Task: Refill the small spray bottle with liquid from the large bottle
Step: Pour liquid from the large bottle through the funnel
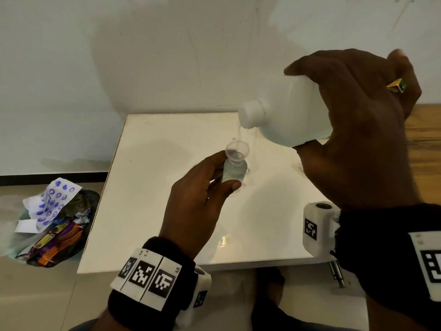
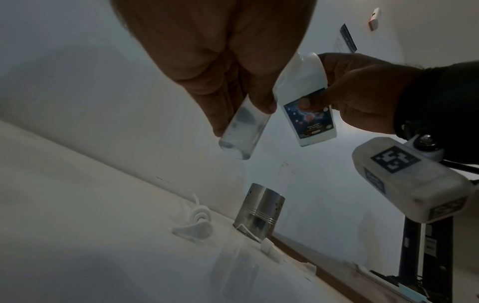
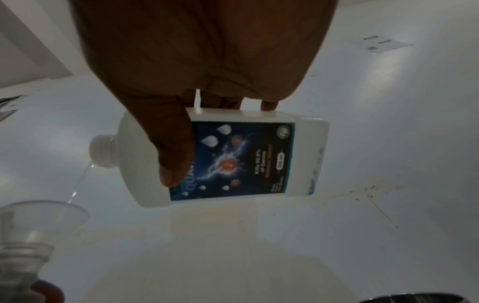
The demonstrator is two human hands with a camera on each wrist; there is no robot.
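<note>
Right hand grips the tilted big bottle, pouring into a funnel. Left hand holds the small bottle

There are two hands: the left hand at 6 o'clock and the right hand at 3 o'clock. There are two bottles: one small clear bottle and one large white bottle. One funnel sits in the small bottle. One steel cup stands on the one table. One trash bag lies at 8 o'clock.
</note>
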